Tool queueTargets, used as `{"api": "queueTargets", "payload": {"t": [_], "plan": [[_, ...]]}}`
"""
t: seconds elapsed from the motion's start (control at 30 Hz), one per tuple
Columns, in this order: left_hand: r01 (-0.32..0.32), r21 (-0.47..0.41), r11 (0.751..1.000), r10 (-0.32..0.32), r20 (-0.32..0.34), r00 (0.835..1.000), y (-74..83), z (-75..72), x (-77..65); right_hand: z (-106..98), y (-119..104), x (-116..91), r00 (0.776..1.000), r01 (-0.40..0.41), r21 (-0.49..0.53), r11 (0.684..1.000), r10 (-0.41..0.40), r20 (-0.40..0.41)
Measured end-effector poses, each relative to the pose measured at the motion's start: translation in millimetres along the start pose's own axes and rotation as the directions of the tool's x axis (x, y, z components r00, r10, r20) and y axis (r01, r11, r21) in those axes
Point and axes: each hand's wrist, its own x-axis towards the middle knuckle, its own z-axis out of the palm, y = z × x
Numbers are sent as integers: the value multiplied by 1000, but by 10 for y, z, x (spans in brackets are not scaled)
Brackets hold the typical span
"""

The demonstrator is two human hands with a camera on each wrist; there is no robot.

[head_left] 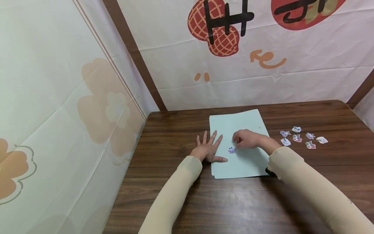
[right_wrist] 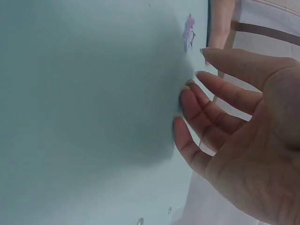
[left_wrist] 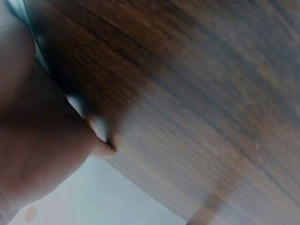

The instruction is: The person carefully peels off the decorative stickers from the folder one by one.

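A pale blue, flat, folder-like cover (head_left: 248, 165) lies on the wooden table, with a second layer showing at its left edge. Spread fingers of my left hand (head_left: 206, 151) rest over its left edge, the thumb on the blue surface. A small purple cartoon sticker (head_left: 231, 150) lies on the cover, between my two hands. Just right of it, my right hand (head_left: 247, 139) is over the cover. The right wrist view shows this hand's fingers (right_wrist: 201, 117) loosely bent, thumb apart, nothing between them. My left hand (left_wrist: 42, 145) is dark and partly cropped in its wrist view.
Several small cartoon stickers (head_left: 297, 138) lie loose on the table to the right of the cover. Small shiny round studs (right_wrist: 140, 221) show on the cover. A printed cloth backdrop (head_left: 175, 55) hangs behind the table (head_left: 175, 130) and along its left side.
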Motion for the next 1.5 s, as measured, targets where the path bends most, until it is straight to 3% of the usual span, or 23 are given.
{"api": "queueTargets", "payload": {"t": [0.37, 0.83, 1.5], "plan": [[0, 11, 1000, 0, -20, 1000, 21, -29, -40, 55, -13, 87, 999, -21, 24, 999, 21, 27], [12, -15, 1000, -11, 44, 999, 13, -22, -6, 116, 6, 108, 998, -35, 75, 997, 32, 49], [4, -23, 1000, -3, 34, 999, -3, -33, 5, 125, -63, 175, 995, -85, 43, 995, 83, 62]]}}
